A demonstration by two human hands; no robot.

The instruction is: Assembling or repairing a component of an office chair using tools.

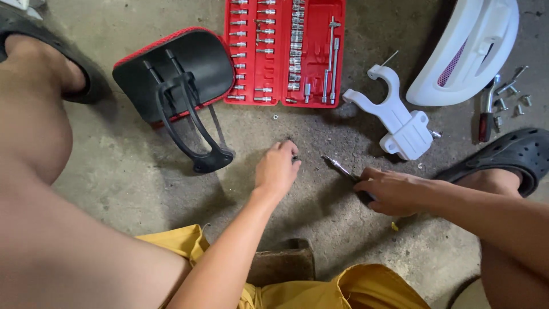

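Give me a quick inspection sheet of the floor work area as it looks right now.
Surface: bare grey concrete floor, stained.
Job's things: slim metal tool, its handle in the right hand; small dark part at the left hand's fingertips.
Clutter: open red socket set case; black padded rest with bracket; white forked bracket; white curved shell; loose bolts; red-handled screwdriver.
Hands: left curled over the part; right closed on the tool.
Cables: nothing seen.
Surroundings: black clogs, yellow shorts.
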